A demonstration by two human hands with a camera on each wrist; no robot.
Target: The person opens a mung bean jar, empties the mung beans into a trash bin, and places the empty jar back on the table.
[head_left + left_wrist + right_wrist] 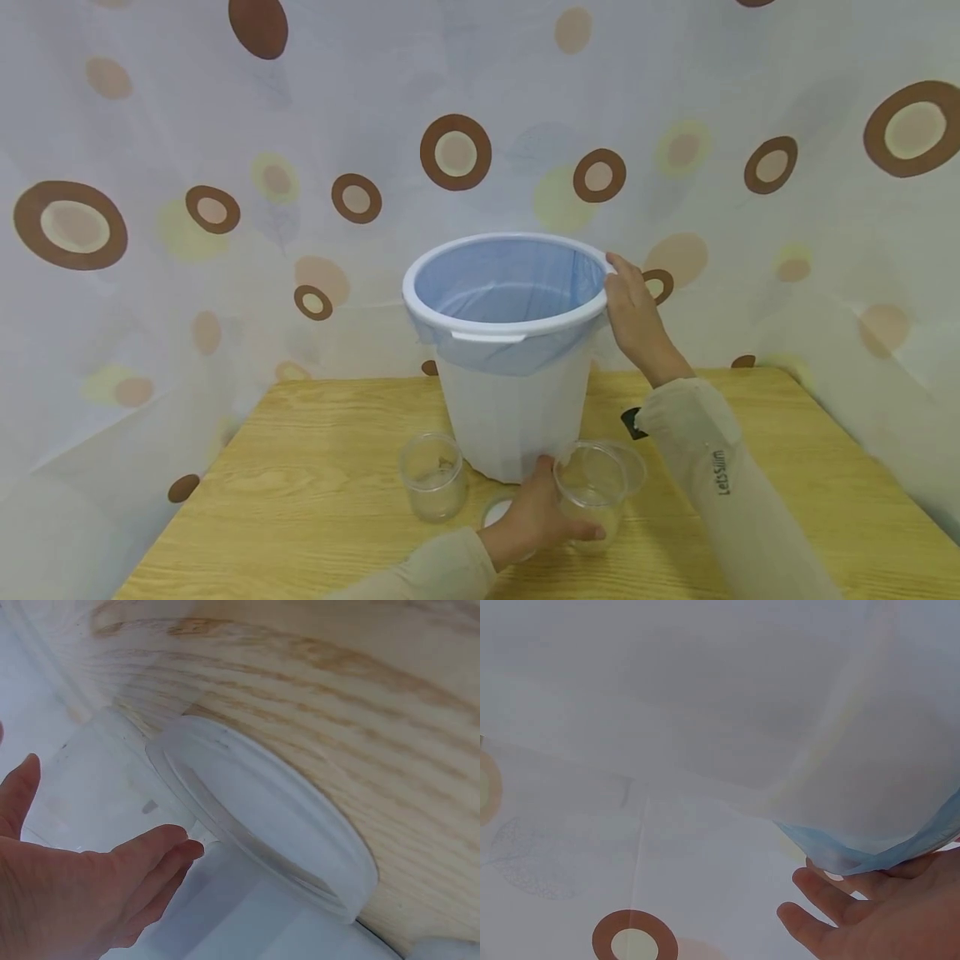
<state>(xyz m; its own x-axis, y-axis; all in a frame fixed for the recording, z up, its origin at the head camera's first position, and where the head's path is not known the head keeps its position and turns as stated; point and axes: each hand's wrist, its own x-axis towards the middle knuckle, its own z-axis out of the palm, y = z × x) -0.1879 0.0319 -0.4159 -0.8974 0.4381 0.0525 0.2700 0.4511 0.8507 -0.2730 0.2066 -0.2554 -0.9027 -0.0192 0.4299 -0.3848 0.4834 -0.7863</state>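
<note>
A white bin point(517, 408) stands upright on the table, its rim lined with a thin blue bag point(487, 354). My right hand point(641, 321) rests at the right side of the rim, and its fingers look loosely bent beneath the bag's edge in the right wrist view. Low in front of the bin, my left hand point(536, 517) is beside a clear plastic cup point(592, 487), thumb in front and fingers behind. In the left wrist view those fingers point(150, 859) are extended, apart from the thumb. A small round white-topped container point(497, 510) lies partly hidden by my left hand.
Another clear cup point(433, 479) stands left of the bin's base, with something small and dark visible through it. A clear round rim point(633, 467) shows behind the right cup. A black patch point(633, 423) lies near my right sleeve. Patterned sheeting point(480, 92) hangs behind the wooden table point(315, 467).
</note>
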